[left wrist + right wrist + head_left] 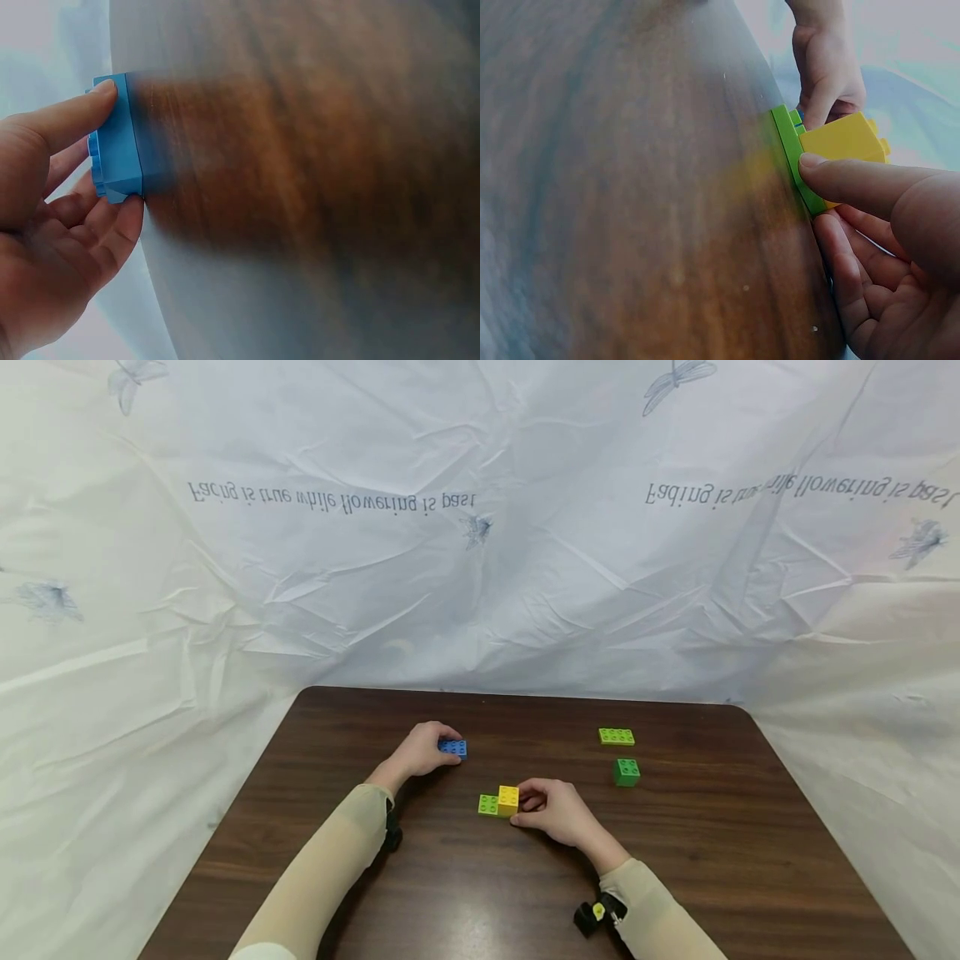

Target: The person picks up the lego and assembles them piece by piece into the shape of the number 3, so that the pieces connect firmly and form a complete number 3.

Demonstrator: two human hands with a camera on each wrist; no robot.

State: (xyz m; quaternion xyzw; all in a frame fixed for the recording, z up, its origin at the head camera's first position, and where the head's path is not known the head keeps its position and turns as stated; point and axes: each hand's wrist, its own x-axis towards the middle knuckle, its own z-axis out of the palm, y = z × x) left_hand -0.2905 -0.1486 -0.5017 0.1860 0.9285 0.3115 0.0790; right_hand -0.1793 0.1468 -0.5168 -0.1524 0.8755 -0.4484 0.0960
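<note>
My left hand [420, 750] pinches a blue toy building brick [455, 748] at the left of the table's far half. In the left wrist view the thumb lies along one long side of the blue brick [118, 146], with fingers at its other side and end. A yellow brick [508, 796] is stacked on the right end of a flat light green brick [487, 805], whose left studs show. My right hand [557, 812] grips this pair from the right. The right wrist view has the thumb on the yellow brick [836, 140], close to the light green brick [789, 150] under it.
Farther right on the dark wooden table [465, 877] lie another flat light green brick [617, 737] and, nearer, a taller dark green brick [627, 772]. A white printed sheet [480, 593] hangs behind the table and around its sides. Each wrist wears a black camera strap.
</note>
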